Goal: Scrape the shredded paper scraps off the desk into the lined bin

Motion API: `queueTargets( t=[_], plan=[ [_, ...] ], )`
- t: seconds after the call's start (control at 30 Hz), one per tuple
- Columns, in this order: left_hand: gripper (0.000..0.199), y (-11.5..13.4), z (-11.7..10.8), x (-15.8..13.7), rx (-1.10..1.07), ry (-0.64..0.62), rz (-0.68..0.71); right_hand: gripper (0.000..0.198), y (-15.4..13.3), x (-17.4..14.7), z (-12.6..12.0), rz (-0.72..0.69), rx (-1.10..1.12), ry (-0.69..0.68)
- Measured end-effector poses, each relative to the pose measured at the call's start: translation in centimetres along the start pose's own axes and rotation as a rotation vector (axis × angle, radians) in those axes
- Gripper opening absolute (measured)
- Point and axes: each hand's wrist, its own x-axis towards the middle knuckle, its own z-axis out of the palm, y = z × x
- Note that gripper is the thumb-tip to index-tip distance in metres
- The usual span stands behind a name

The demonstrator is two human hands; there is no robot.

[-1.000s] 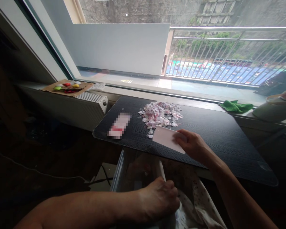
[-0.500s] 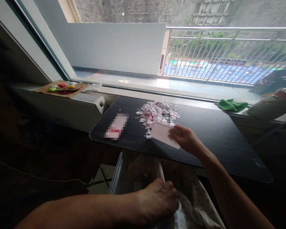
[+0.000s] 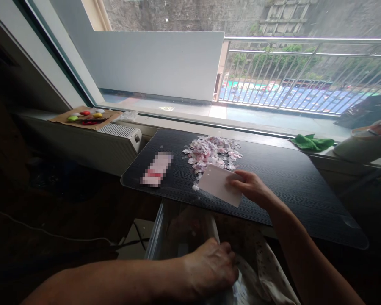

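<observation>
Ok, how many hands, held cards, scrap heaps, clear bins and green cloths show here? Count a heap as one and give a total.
Left hand and right hand: 2
Card: 1
Scrap heap: 1
Clear bin: 1
Green cloth: 1
Total: 6

card: smooth, matt, looks like stiff paper. paper scraps: matt, rough heap. counter: wood-grain finish, fine ridges, low sheen. bin: clear plastic, glossy edges. rag: matt cloth. railing: shiny metal. radiator: smooth, painted-metal look.
</observation>
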Motion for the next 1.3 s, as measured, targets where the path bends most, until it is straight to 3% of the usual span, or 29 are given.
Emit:
queueTargets(
  t=[0.33,0.53,0.7,0.87,0.97,1.3],
  plan=[
    [0.012,-0.4,0.5,-0.1,0.01,0.051,-0.003,0.019,1.0,0.2,0.2,0.172,0.206,-0.013],
    [0.007,-0.7,1.0,0.0,0.009,0.056,0.018,0.028,0.4,0.0,0.6,0.129,0.32,-0.087],
    [0.009,-0.7,1.3,0.0,0.019,0.073,0.015,0.023,0.0,0.0,0.6,0.116,0.243,-0.031],
    [0.008,-0.6,1.5,-0.1,0.022,0.085,0.021,0.023,0.2,-0.1,0.8,0.088,0.154,-0.099],
    [0.008,-0.6,1.4,-0.2,0.014,0.083,0.019,0.023,0.1,0.0,1.0,0.053,0.134,-0.045],
    [0.002,-0.3,0.0,-0.4,-0.015,0.024,-0.013,0.022,-0.3,-0.2,1.4,-0.031,0.049,-0.078]
  ],
)
